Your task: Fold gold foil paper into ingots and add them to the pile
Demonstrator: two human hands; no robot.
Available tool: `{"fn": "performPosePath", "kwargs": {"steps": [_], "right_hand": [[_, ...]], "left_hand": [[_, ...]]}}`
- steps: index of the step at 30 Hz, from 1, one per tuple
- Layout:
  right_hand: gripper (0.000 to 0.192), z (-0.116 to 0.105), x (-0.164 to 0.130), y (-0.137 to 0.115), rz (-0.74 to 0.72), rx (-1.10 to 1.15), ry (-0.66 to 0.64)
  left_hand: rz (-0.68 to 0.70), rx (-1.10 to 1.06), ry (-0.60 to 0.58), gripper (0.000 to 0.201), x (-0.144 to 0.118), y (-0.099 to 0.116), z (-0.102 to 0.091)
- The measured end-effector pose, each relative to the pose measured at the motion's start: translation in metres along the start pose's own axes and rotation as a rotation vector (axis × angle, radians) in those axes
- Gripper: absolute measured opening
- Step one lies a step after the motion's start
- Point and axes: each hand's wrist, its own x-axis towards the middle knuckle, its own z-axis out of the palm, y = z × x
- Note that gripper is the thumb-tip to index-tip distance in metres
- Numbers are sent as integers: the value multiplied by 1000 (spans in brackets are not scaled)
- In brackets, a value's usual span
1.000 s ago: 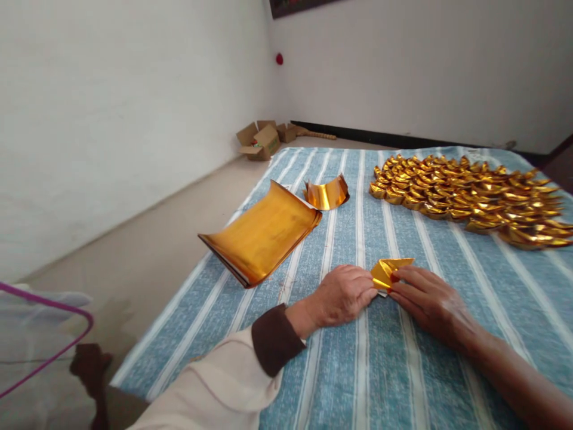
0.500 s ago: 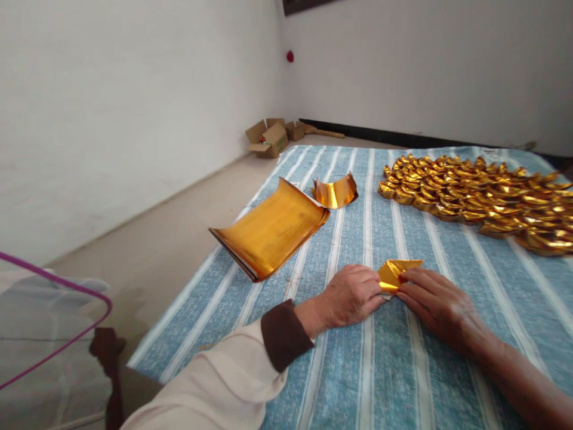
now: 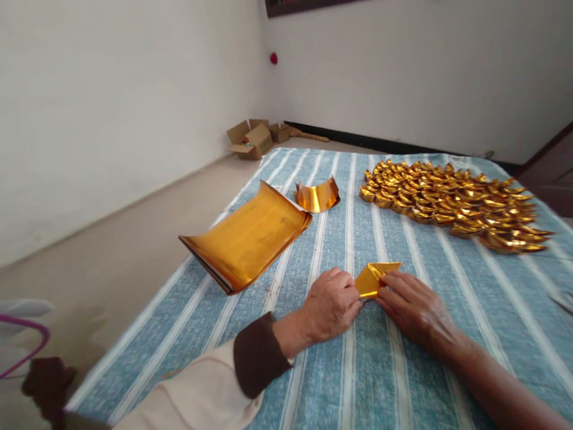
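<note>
Right grip (image 3: 414, 307) — striped cloth (image 3: 322, 382), pale wall (image 3: 125, 107)

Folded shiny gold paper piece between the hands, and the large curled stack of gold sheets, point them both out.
Folded shiny gold paper piece (image 3: 367, 282), head view: its visible flat face.
Large curled stack of gold sheets (image 3: 248, 236), head view: middle of its top sheet.

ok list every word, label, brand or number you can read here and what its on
Nothing can be read for certain.
Open cardboard box: greenish marks on its side, perhaps print, too small and blurred to read.
Striped cloth: small dark marks at its far edge; cannot tell if they are writing.
Folded gold piece and gold sheets: no lettering visible.
</note>
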Motion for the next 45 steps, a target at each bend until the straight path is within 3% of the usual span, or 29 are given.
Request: {"fn": "performPosePath", "kwargs": {"steps": [4,13,20,30,36,45], "right_hand": [[23,-2,4,-2,-4,-21,-40],[20,0,7,-7,88,-1,14],[22,0,9,-11,139,13,26],[36,-7,31,-18,293,31,-193],[41,-1,34,-26,383,-16,-107],[40,6,34,-31,363,-111,-36]], "left_hand": [[-53,-58,43,14,-1,2,-1],[-236,-146,80,18,0,8,-5],[-222,-46,83,22,5,6,-2],[-226,113,114,18,7,1,4],[-213,133,117,21,7,-2,6],[-207,134,148,23,8,-3,7]]}}
